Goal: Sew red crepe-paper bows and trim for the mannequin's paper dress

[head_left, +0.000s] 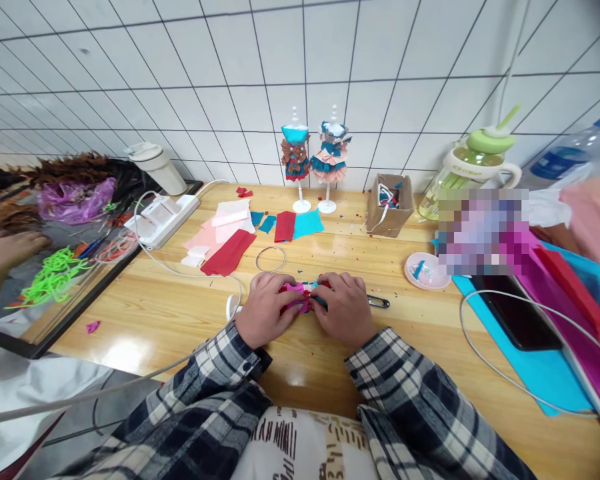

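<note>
My left hand and my right hand meet over the front of the wooden table. Both are closed on a small bunch of crepe paper in magenta, red and teal, pinched between thumbs and fingertips; its shape is mostly covered by the fingers. From beneath my right hand sticks out a dark metal tool end with a slot in it. Just past the hands lies a thin wire ring. Two small dress-form stands, one in a blue and brown dress and one in a ruffled dress, stand against the wall.
Red paper, pink sheets and blue pieces lie behind my left hand. A power strip with a cable stands left. Toward the right are a cardboard box, a pink dish, a bottle and a phone. Another person's hand is far left.
</note>
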The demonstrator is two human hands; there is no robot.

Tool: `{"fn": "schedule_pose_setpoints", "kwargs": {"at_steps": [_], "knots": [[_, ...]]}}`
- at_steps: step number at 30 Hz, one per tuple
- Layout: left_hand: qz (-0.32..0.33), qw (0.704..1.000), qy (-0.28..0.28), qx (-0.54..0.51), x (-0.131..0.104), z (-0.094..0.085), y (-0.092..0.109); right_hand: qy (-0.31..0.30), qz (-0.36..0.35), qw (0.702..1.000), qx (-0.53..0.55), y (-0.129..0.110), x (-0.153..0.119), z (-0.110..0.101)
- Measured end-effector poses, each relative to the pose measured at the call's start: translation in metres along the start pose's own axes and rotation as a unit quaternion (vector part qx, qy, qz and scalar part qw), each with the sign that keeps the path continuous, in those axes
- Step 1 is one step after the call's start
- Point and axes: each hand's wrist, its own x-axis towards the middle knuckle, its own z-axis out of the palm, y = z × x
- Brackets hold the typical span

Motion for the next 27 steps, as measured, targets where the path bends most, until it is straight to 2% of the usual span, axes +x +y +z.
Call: {"fn": "schedule_pose_setpoints", "kwargs": {"at_steps": [3,7,10,13,16,19,23,27], "knots": [[-0.006,1.0,0.022,-0.012,-0.006,-0.006,-0.009,0.005,0.001,1.0,0.013,0.001,-0.001,-0.001],[-0.056,0.997,0.045,-0.025,-0.015,-0.018,-0.023,0.012,-0.029,0.999,0.028,0.004,-0.004,-0.002],[-0.064,0.997,0.038,-0.028,-0.021,-0.024,-0.026,0.005,-0.06,0.998,0.014,0.006,-0.005,-0.001],[-0.057,0.997,0.027,-0.042,-0.026,-0.023,-0.024,-0.005,-0.074,0.997,0.005,0.005,-0.005,0.001],[-0.089,0.994,0.037,-0.045,-0.032,-0.017,-0.024,-0.017,-0.084,0.996,-0.008,0.003,-0.005,0.003],[-0.132,0.991,0.001,-0.012,-0.036,-0.015,-0.027,-0.033,-0.089,0.995,-0.032,0.001,-0.004,0.006],[-0.142,0.985,-0.081,0.058,-0.037,-0.021,-0.028,-0.045,-0.09,0.994,-0.047,-0.002,-0.003,0.008],[-0.176,0.972,-0.113,0.111,-0.033,-0.028,-0.027,-0.04,-0.095,0.994,-0.038,-0.003,-0.005,0.006]]}}
